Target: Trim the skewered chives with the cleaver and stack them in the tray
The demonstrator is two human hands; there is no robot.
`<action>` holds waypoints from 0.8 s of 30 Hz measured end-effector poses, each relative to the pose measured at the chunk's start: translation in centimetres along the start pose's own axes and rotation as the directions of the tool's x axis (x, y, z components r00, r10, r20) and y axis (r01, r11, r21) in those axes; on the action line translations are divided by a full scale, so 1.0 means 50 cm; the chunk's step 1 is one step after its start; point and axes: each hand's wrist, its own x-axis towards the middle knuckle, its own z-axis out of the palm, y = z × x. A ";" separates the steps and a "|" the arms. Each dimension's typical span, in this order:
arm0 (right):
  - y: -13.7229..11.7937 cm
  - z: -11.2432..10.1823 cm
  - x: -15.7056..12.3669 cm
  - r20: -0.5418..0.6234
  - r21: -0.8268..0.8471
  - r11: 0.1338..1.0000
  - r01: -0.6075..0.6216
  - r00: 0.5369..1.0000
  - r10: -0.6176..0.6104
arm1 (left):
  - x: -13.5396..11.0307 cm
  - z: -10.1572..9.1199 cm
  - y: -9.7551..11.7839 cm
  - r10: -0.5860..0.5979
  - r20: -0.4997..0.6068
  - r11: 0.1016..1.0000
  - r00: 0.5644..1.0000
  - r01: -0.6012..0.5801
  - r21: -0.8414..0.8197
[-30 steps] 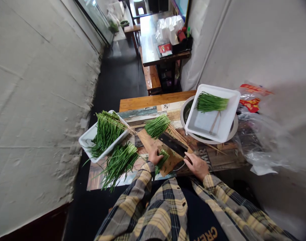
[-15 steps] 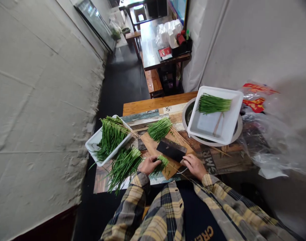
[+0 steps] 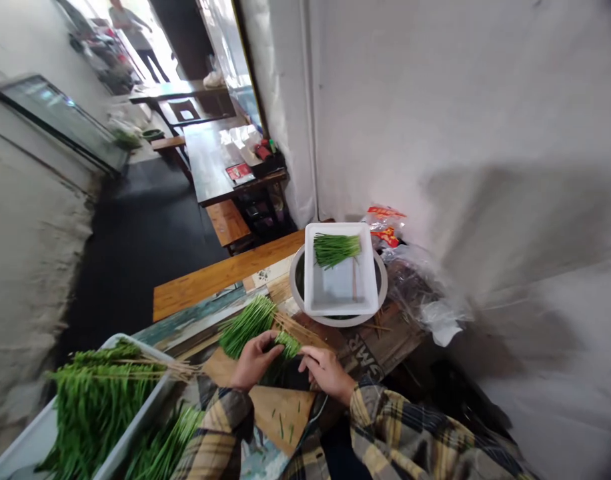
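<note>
My left hand [image 3: 255,358] is closed round a small bunch of garlic chives [image 3: 288,342], pale cut ends facing up and right. At the right end of this bunch, my right hand [image 3: 329,373] pinches a thin bamboo skewer, mostly hidden by the fingers. Both hands are above a wooden cutting board [image 3: 283,410] with bits of green on it. A dark block [image 3: 296,381] lies under them, partly covered. Just beyond my left hand rests a trimmed row of chives [image 3: 248,325], with loose skewers [image 3: 303,328] beside it.
To the left, a white tray [image 3: 23,437] holds skewered chives [image 3: 103,407]; loose chives [image 3: 168,443] lie beside it. Ahead right, another white tray [image 3: 340,308] with chives sits on a metal basin [image 3: 298,283]. Plastic bags [image 3: 425,287] lie by the wall. A person [image 3: 138,40] stands far back.
My view has swung right. Both hands have moved away from me and closer together, lifting the chive bunch from the board's near edge to above the dark block.
</note>
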 end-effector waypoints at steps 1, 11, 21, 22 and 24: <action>-0.011 -0.011 0.012 -0.031 -0.012 0.999 0.032 0.999 -0.032 | 0.015 -0.001 0.017 0.012 0.010 1.000 1.000 -0.013 0.017; -0.085 -0.196 0.107 -0.236 -0.012 0.985 0.171 0.957 -0.169 | 0.150 0.031 0.183 0.207 -0.070 0.976 0.976 -0.201 0.082; 0.012 -0.397 0.321 -0.467 0.461 0.886 0.051 0.863 0.193 | 0.037 -0.017 0.134 -0.163 -0.270 0.981 0.949 0.128 -0.144; 0.027 -0.403 0.337 -0.493 0.464 0.884 0.048 0.843 0.213 | 0.021 -0.017 0.120 -0.202 -0.282 0.974 0.938 0.163 -0.156; 0.052 -0.407 0.362 -0.550 0.455 0.889 0.049 0.800 0.238 | -0.006 -0.015 0.092 -0.271 -0.298 0.957 0.916 0.221 -0.190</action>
